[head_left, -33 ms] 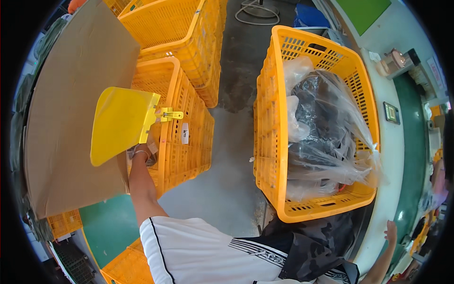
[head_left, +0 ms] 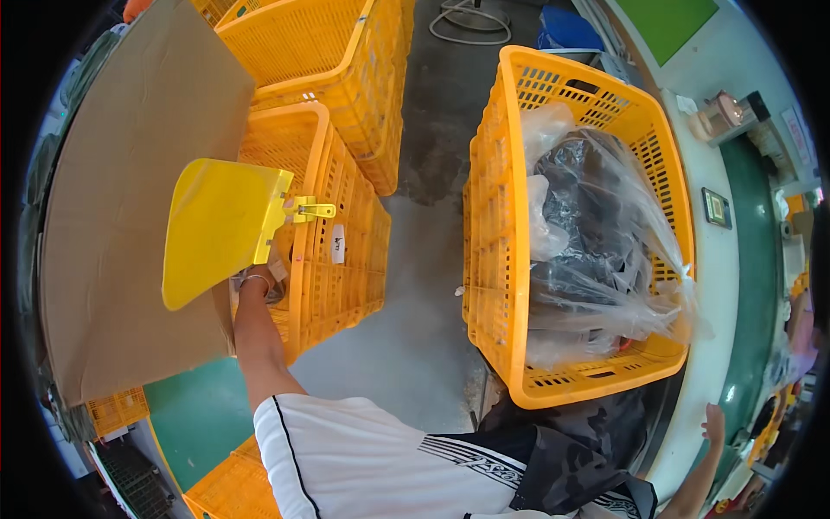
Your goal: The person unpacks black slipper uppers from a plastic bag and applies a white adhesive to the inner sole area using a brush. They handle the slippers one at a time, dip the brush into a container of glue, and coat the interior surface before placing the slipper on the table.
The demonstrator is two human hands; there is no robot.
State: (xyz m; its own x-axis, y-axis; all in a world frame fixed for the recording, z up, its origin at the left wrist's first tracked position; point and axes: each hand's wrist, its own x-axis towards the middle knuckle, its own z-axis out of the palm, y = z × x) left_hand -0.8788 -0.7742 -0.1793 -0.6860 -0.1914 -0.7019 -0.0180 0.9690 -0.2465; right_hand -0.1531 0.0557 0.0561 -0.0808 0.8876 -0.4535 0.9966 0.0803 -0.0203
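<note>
My left arm reaches into the near yellow crate (head_left: 322, 208) on the left. My left hand (head_left: 257, 278) is inside by the crate's near wall, its fingers hidden behind a yellow plastic sheet (head_left: 223, 229) with a yellow clip (head_left: 313, 209) at the crate's rim. Some clear plastic and a small brown piece (head_left: 277, 269) show beside my wrist. At the far right my right hand (head_left: 713, 422) is raised over the white bench edge, fingers stretched out and holding nothing. A large yellow basket (head_left: 519, 259) holds clear plastic bags (head_left: 622, 298) around something dark.
A big cardboard sheet (head_left: 138, 190) stands along the left. More yellow crates (head_left: 346, 52) are stacked behind. On the white bench (head_left: 709, 259) lie a small dark-framed device (head_left: 716, 208) and a clear container (head_left: 724, 115). A hose (head_left: 471, 26) lies on the grey floor.
The yellow sheet and the cardboard have shifted very slightly in the picture. Both hands stay in the same places.
</note>
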